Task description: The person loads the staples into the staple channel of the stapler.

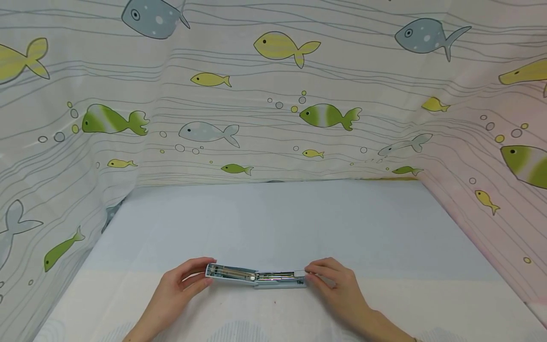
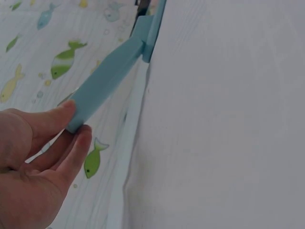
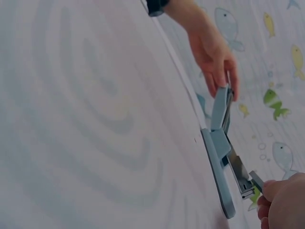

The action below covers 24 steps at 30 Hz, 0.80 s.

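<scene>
A light blue stapler (image 1: 279, 284) lies folded open on the table, its base flat and its top arm swung back to the left and tilted up. My left hand (image 1: 175, 282) grips the end of that top arm between thumb and fingers, as the left wrist view also shows on the blue arm (image 2: 102, 83). At the stapler's right end, my right hand (image 1: 337, 280) pinches a short grey strip of staples (image 3: 256, 181). The strip is right at the front end of the metal magazine (image 3: 238, 169), which stands raised from the base (image 3: 218, 176).
A pale cloth covers the table (image 1: 273, 223). Fish-patterned curtains (image 1: 273, 95) enclose it at the back and both sides. A tiny red speck (image 1: 275, 302) is on the cloth in front of the stapler.
</scene>
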{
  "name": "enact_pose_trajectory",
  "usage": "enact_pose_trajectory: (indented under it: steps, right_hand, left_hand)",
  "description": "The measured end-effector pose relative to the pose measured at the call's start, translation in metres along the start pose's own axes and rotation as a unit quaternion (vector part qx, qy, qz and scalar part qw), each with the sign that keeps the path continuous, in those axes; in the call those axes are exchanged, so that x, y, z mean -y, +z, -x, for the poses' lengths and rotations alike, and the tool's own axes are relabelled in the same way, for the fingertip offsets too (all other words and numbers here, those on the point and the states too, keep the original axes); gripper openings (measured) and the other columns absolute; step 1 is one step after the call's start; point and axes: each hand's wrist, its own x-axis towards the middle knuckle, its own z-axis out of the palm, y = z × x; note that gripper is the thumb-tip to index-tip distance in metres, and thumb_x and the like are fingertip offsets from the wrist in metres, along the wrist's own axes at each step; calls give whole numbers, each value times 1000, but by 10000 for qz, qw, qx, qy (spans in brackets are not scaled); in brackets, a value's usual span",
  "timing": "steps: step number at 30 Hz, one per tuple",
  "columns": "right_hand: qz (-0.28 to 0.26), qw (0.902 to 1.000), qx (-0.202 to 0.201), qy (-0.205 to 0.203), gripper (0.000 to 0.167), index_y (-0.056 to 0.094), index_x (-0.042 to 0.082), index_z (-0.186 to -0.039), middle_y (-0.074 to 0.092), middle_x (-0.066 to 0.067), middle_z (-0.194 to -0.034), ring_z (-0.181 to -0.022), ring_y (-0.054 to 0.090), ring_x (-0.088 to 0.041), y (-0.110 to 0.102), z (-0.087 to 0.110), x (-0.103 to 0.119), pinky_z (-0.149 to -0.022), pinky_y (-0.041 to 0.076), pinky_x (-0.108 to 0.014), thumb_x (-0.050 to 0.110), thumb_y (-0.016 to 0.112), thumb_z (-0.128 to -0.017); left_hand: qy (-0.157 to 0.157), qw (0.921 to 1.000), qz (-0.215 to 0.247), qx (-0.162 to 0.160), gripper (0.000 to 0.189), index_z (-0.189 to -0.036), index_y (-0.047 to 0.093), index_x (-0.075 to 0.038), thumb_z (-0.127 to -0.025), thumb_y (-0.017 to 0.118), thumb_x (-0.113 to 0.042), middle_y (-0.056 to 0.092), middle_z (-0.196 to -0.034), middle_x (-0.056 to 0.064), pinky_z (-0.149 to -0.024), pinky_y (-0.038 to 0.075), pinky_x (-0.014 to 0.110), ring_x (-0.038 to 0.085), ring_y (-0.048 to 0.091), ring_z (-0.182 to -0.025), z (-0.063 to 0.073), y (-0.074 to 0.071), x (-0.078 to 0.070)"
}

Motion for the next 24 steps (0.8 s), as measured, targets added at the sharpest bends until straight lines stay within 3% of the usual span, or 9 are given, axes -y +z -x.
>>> enact_pose_trajectory:
  steps: [8, 24]
  right_hand:
    - [-39, 9999, -34, -164, 30, 76, 7, -102, 70, -2, -101, -91, 66, -16, 4, 0, -1, -82, 53, -9, -7, 81, -76]
    - [17, 10000, -46, 4, 26, 76, 6, -101, 70, -1, -101, -92, 66, -15, 6, 1, -1, -82, 52, -9, -5, 81, -78]
  left_hand:
    - [91, 10000, 31, 5, 40, -128, 64, -8, -89, 75, -13, 65, -127, 14, -88, 60, 21, 1, 65, -108, 0, 0, 1]
    - [134, 9999, 13, 25, 41, -129, 63, -8, -90, 74, -13, 64, -127, 19, -87, 60, 21, 2, 65, -109, 0, 0, 2]
